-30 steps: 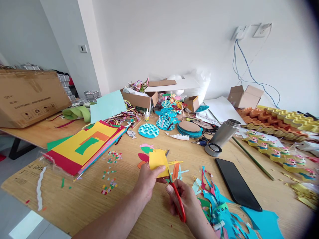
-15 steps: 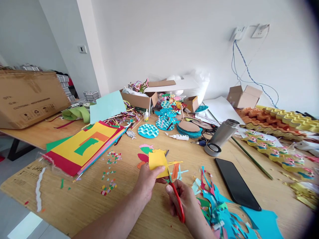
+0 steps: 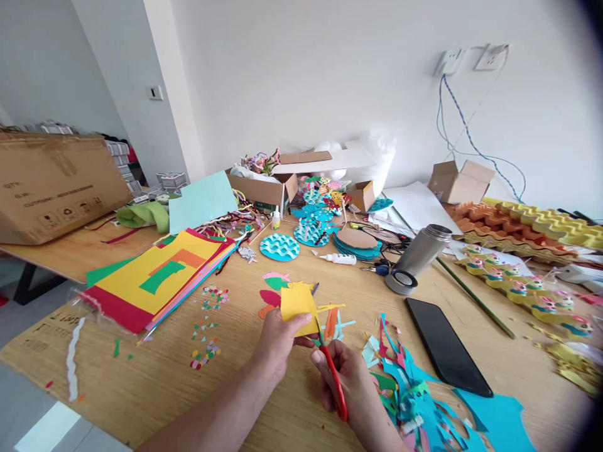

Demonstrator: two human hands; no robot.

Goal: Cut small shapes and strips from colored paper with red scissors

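My left hand (image 3: 279, 337) pinches the lower edge of a small yellow paper piece (image 3: 296, 307), thumb on top. My right hand (image 3: 340, 375) is closed round the red handles of a pair of scissors (image 3: 335, 376). The scissor blades lie at the paper's right edge, and a thin yellow strip (image 3: 331, 307) sticks out there. Just beyond the paper are a pink and green paper fish (image 3: 276, 279) and a dark red one (image 3: 270, 297). Orange and pale blue paper strips (image 3: 332, 323) lie to the right of the blades.
Blue scraps (image 3: 424, 402) and a black phone (image 3: 447, 345) lie to the right, with a metal flask (image 3: 421, 257) behind. Coloured sheets (image 3: 160, 276) and small confetti (image 3: 206, 353) are at the left. Glue bottles (image 3: 340, 258), wavy blue discs (image 3: 279, 247) and boxes (image 3: 261, 190) stand farther back.
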